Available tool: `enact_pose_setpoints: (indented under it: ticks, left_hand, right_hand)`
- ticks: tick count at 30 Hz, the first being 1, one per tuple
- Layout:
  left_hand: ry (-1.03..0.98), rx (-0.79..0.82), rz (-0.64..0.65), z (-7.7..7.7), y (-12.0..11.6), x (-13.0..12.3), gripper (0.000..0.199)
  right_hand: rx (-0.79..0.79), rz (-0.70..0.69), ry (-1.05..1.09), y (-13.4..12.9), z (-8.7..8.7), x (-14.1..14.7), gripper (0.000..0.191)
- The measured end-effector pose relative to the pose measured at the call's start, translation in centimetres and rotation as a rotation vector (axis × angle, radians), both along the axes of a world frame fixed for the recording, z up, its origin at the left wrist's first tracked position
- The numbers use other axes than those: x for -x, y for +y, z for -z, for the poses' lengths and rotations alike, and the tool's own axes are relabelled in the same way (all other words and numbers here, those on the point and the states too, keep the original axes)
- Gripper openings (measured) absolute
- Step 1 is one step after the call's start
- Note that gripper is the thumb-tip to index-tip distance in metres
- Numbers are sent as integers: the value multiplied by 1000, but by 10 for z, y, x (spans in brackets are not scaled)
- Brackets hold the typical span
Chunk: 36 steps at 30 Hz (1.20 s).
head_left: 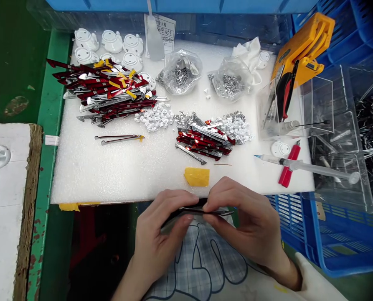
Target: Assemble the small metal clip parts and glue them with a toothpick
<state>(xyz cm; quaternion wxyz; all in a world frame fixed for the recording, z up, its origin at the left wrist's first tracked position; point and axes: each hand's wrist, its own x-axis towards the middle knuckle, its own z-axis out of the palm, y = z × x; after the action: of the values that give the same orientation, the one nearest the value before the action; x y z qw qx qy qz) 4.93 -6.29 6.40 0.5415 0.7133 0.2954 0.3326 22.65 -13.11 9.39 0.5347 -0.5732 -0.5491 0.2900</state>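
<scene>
Just past the near edge of the foam board, my left hand (163, 228) and my right hand (244, 221) pinch a thin silver-and-dark strip (224, 212) between thumbs and fingers. Its middle lies partly behind my fingers. Just beyond my hands is a piece of yellow tape (196, 177). Farther off lies a small pile of red and silver blade-shaped parts (205, 140), with one silver strip (191, 153) apart from it. To the left, a pair of slim strips (119, 139) carries a bit of yellow tape at one end.
A larger heap of red and silver parts (107, 90) lies on the foam board (89, 177) beside small white pieces (155, 117). Bags of metal bits (182, 73), a squeeze bottle (155, 39), a syringe (308, 166), a red marker (289, 165) and an orange tape dispenser (302, 48) surround them.
</scene>
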Motion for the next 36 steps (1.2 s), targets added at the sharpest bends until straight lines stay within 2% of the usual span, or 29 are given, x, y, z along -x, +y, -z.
enact_pose_setpoints:
  ticks: [5, 14, 22, 32, 36]
  left_hand:
    - [5, -60, 31, -2, 1, -6, 9]
    - [-11, -135, -18, -6, 2, -4, 12]
    - [26, -178, -60, -9, 4, -2, 14]
    - [23, -176, -54, -9, 2, -2, 11]
    - [43, -181, -54, -12, 7, -1, 12]
  right_hand:
    - [-4, -9, -12, 0, -1, 1, 13]
    - [-29, -36, 25, -3, -1, 1, 16]
    - [-45, 15, 191, -12, 2, -1, 28]
    - [-109, 0, 197, -9, 4, -1, 23]
    - [-68, 5, 199, -7, 5, -2, 21]
